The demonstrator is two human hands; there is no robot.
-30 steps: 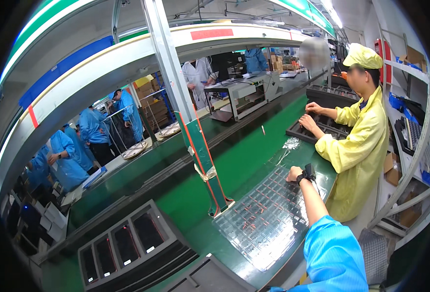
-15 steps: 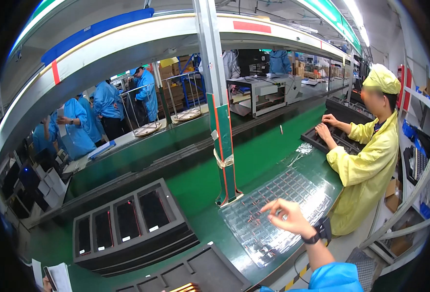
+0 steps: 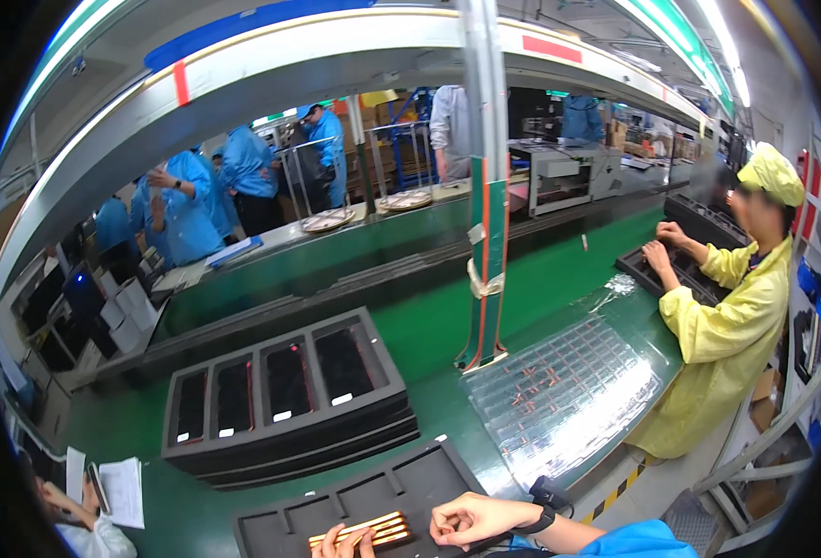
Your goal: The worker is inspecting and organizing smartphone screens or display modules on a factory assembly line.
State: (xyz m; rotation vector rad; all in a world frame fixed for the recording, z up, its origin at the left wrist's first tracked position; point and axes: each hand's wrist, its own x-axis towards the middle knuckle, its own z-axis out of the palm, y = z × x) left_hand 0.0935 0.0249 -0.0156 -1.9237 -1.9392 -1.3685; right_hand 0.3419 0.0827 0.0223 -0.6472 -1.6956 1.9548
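Near the lower edge, my left hand (image 3: 344, 544) is wrapped round a small stack of flat, shiny orange-gold bars with dark lines between them (image 3: 387, 527). Just right of the stack, my right hand (image 3: 485, 519) has its fingers curled and tips pinched together; whatever may be between them is too small to make out. Both hands are over a dark foam tray (image 3: 308, 523) with recesses. Further right lies a clear plastic compartment tray (image 3: 606, 358), with several small reddish pieces (image 3: 533, 389) in its cells.
Stacked black foam trays (image 3: 290, 430) holding dark flat panels stand at the left. A post (image 3: 488, 270) rises behind the clear tray. At the right a co-worker in yellow (image 3: 731, 325) handles a black tray (image 3: 640, 270). Another person's hands (image 3: 74, 502) hold a device beside papers (image 3: 127, 493), lower left.
My right hand has moved from above the clear tray, down and left, to beside the orange-gold stack. The stack and my left hand now show more fully. The whole view has shifted.
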